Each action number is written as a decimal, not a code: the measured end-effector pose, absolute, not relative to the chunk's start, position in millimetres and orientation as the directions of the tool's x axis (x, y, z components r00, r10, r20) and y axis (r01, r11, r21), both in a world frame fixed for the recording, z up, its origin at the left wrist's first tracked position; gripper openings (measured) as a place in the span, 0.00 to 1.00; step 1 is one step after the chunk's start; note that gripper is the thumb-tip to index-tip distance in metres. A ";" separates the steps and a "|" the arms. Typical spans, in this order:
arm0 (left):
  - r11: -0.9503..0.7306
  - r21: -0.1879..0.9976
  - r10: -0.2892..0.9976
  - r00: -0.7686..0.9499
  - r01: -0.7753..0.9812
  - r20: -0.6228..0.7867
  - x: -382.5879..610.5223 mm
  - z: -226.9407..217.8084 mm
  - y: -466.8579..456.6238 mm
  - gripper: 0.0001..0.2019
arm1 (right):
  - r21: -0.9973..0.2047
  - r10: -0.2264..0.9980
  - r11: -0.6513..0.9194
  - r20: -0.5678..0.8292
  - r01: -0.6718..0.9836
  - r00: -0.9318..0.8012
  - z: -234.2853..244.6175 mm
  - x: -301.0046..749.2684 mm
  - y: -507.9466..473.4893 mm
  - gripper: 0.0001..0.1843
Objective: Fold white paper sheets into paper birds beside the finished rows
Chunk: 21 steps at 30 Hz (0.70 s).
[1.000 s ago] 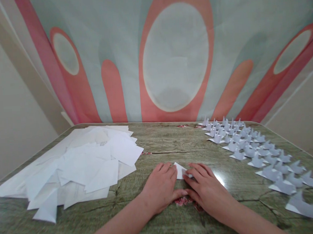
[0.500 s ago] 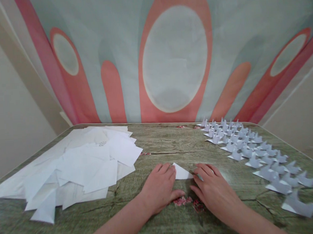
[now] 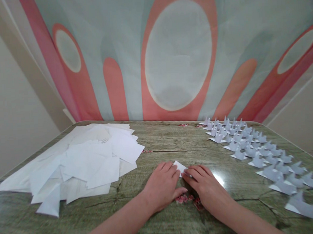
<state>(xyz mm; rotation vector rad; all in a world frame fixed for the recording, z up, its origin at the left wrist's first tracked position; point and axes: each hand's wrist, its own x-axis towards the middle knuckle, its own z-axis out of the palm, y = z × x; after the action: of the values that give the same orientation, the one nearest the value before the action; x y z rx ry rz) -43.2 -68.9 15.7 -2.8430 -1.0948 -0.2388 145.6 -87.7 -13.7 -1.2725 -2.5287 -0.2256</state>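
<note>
We observe both hands on a small folded white paper at the middle of the table.

We note the left hand (image 3: 162, 185) lying palm-down, fingers side by side over the left part of the folded paper (image 3: 179, 166), its thumb spread out toward the other hand; this grip is spread, not pinching. The right hand (image 3: 205, 184) has curled fingertips on the right part of the paper; we cannot tell whether that grip pinches it, as the thumb is hidden. The paper's pointed top shows between the hands. On the table (image 3: 163, 137), we record a spread heap of white sheets (image 3: 87, 160) at left, a folded triangular piece (image 3: 50, 203) at its near edge, and rows of white paper birds (image 3: 249, 151) at right.
</note>
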 end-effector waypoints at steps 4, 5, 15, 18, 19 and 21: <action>-0.754 -0.051 0.634 0.745 0.655 0.204 -35.3 13.7 -81.1 0.27 | 0.013 0.753 0.599 0.333 0.801 -0.568 -14.0 147.1 -86.7 0.14; -0.751 -0.056 0.636 0.743 0.658 0.208 -33.9 12.7 -83.7 0.27 | 0.010 0.754 0.599 0.329 0.801 -0.568 -14.2 147.3 -86.6 0.14; -0.711 -0.081 0.677 0.712 0.698 0.188 -29.2 10.5 -90.6 0.27 | 0.001 0.741 0.616 0.340 0.788 -0.579 -20.5 150.3 -84.4 0.15; -0.679 -0.092 0.710 0.683 0.729 0.170 -29.7 15.1 -93.8 0.26 | 0.014 0.735 0.617 0.347 0.787 -0.582 -20.5 150.7 -84.4 0.16; -0.662 -0.095 0.727 0.667 0.744 0.163 -30.8 16.5 -94.9 0.25 | 0.025 0.734 0.615 0.347 0.788 -0.583 -20.1 150.6 -84.7 0.16; -0.627 -0.102 0.756 0.635 0.772 0.156 -34.9 18.3 -96.8 0.25 | 0.042 0.738 0.609 0.336 0.792 -0.585 -18.6 150.3 -85.5 0.17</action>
<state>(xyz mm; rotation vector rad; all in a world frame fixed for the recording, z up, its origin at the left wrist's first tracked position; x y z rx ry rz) -34.9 -96.8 18.3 -2.6944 -1.2691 -0.1466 150.3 -85.5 -18.6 -1.2461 -2.5519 -0.2710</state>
